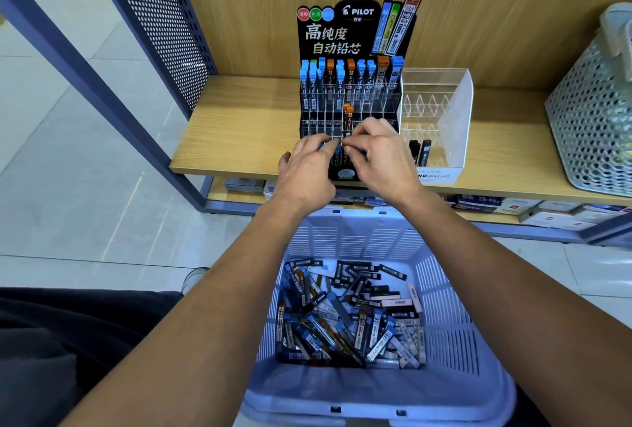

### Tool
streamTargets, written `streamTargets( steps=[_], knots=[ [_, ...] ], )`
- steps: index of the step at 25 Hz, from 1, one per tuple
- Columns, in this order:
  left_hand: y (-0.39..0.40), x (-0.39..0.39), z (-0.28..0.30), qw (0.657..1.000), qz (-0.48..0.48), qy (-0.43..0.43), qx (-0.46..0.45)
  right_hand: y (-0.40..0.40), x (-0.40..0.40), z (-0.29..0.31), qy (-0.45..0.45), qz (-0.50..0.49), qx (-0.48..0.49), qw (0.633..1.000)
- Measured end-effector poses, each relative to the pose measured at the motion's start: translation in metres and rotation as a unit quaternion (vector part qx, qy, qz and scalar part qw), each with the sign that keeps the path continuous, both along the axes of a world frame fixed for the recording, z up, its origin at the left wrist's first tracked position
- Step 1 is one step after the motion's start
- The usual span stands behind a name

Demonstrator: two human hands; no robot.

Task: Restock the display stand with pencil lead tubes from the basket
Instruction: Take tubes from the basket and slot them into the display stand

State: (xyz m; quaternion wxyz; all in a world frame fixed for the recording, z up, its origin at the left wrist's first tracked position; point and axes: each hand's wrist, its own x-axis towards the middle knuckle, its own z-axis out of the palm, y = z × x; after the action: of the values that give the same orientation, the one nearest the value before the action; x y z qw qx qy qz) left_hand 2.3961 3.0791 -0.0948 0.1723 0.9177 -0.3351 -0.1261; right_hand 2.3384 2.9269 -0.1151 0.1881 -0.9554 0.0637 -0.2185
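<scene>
Black card and clear slots, that's the display stand on the wooden shelf, and both hands cover its front row. The left hand curls over blue-capped tubes; whether it grasps any, I cannot tell. The right hand pinches something small at its fingertips, too hidden to name. Two orange-capped tubes stand mid-row. Loose pencil lead tubes, uncountable, lie heaped in the lilac basket below.

left hand, right hand | at display stand | basket below
</scene>
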Motion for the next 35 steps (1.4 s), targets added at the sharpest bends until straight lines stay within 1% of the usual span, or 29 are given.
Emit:
streamTargets(
  steps=[4,8,11,13,14,16,17,19,21,22,25,28,30,32,33,35],
  knots=[
    [0.001,0.000,0.003,1.000,0.002,-0.003,-0.006,-0.003,-0.004,0.007,-0.033,-0.010,0.031,0.999],
    [0.005,-0.004,0.012,1.000,0.013,-0.013,-0.023,-0.007,-0.023,0.019,-0.027,-0.036,0.046,0.998],
    [0.016,-0.030,0.010,0.995,0.053,-0.075,-0.047,0.002,-0.054,0.012,-0.009,-0.065,0.095,0.993],
    [0.024,-0.052,-0.001,0.992,0.049,-0.108,-0.043,0.013,-0.077,-0.003,0.035,-0.072,0.110,0.991],
    [0.028,-0.064,-0.009,0.994,0.035,-0.103,-0.026,0.020,-0.089,-0.014,0.074,-0.066,0.109,0.989],
    [0.038,-0.082,-0.030,0.998,0.006,-0.051,0.021,0.032,-0.108,-0.040,0.190,-0.046,0.109,0.975],
    [0.043,-0.089,-0.043,0.999,-0.005,-0.011,0.047,0.038,-0.116,-0.053,0.263,-0.037,0.114,0.957],
    [0.053,-0.098,-0.068,0.992,-0.024,0.064,0.103,0.048,-0.128,-0.079,0.399,-0.015,0.114,0.910],
    [0.061,-0.101,-0.094,0.978,-0.032,0.119,0.166,0.056,-0.137,-0.100,0.488,0.004,0.099,0.867],
    [0.065,-0.101,-0.106,0.969,-0.029,0.144,0.197,0.059,-0.139,-0.110,0.512,0.009,0.096,0.854],
    [0.070,-0.105,-0.133,0.936,-0.051,0.194,0.289,0.068,-0.141,-0.138,0.542,0.026,0.098,0.834],
    [0.070,-0.112,-0.155,0.905,-0.113,0.198,0.359,0.080,-0.136,-0.160,0.535,0.063,0.078,0.839],
    [0.071,-0.117,-0.165,0.894,-0.141,0.183,0.383,0.084,-0.134,-0.166,0.530,0.082,0.028,0.844],
    [0.072,-0.124,-0.174,0.888,-0.167,0.161,0.397,0.085,-0.137,-0.169,0.552,0.107,-0.004,0.827],
    [0.072,-0.129,-0.179,0.888,-0.184,0.141,0.398,0.085,-0.140,-0.171,0.562,0.118,-0.013,0.819],
    [0.073,-0.138,-0.183,0.891,-0.224,0.088,0.384,0.084,-0.148,-0.176,0.560,0.120,-0.024,0.819]
  ],
)
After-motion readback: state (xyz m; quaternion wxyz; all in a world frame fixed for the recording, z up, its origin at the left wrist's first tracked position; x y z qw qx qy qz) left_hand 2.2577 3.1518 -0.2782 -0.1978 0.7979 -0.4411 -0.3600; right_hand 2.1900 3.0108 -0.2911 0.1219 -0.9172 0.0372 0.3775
